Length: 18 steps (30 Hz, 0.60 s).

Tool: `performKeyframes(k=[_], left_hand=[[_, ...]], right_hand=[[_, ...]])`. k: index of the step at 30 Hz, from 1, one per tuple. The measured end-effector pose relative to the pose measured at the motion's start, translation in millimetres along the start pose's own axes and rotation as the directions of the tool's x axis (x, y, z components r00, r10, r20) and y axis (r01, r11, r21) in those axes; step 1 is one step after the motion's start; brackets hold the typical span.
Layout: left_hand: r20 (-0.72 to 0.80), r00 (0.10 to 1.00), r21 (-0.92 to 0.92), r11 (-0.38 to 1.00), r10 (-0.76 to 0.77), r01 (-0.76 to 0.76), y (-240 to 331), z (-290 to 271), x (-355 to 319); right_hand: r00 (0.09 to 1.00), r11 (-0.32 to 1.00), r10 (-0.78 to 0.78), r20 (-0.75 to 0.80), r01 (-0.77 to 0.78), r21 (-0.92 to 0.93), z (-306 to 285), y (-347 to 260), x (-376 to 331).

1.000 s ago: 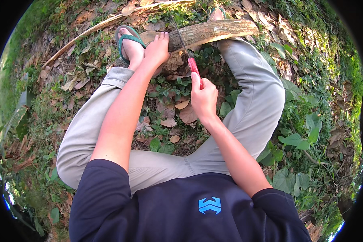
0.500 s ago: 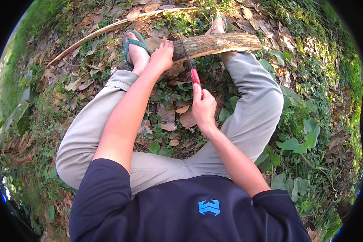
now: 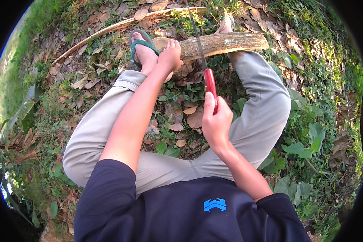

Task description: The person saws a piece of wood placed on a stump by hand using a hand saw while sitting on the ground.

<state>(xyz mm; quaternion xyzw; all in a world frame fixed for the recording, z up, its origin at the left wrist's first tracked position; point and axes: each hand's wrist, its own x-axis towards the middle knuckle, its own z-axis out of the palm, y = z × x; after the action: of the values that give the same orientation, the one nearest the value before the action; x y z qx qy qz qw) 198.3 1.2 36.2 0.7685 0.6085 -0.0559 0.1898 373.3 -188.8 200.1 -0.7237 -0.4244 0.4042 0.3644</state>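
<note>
A barked log (image 3: 226, 43) lies crosswise in front of me, over my right ankle. My left hand (image 3: 170, 58) grips its left end, fingers curled over the top, close to my left foot. In my closed right hand (image 3: 217, 123) is the red handle of a pruning saw (image 3: 210, 82), thumb along the grip. Its long thin dark blade points away from me and passes across the log. Just left of the blade, a narrow dark cut line (image 3: 192, 49) shows in the bark. Whether the blade touches the wood, I cannot tell.
Under the log's left part sits another piece of wood (image 3: 183, 70). A long, pale curved strip (image 3: 105, 31) lies beyond my left foot, which wears a green flip-flop (image 3: 146, 43). Dry leaves and low plants (image 3: 302, 145) cover the ground around my bent legs.
My right hand has come nearer to me and slightly right with the saw. The blade has moved right of the cut line, now visible. My left hand stays on the log.
</note>
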Motion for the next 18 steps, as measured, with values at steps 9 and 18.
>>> performKeyframes(k=[9,18], left_hand=[[0.034,0.999,0.009,1.000,-0.028,0.027,12,-6,-5],[0.004,1.000,0.000,1.000,-0.009,0.009,9,-7,-10]], right_hand=[[0.991,0.981,-0.123,0.051,0.130,-0.145,22,23,115],[0.996,0.985,-0.085,-0.027,0.080,-0.151,71,33,116]])
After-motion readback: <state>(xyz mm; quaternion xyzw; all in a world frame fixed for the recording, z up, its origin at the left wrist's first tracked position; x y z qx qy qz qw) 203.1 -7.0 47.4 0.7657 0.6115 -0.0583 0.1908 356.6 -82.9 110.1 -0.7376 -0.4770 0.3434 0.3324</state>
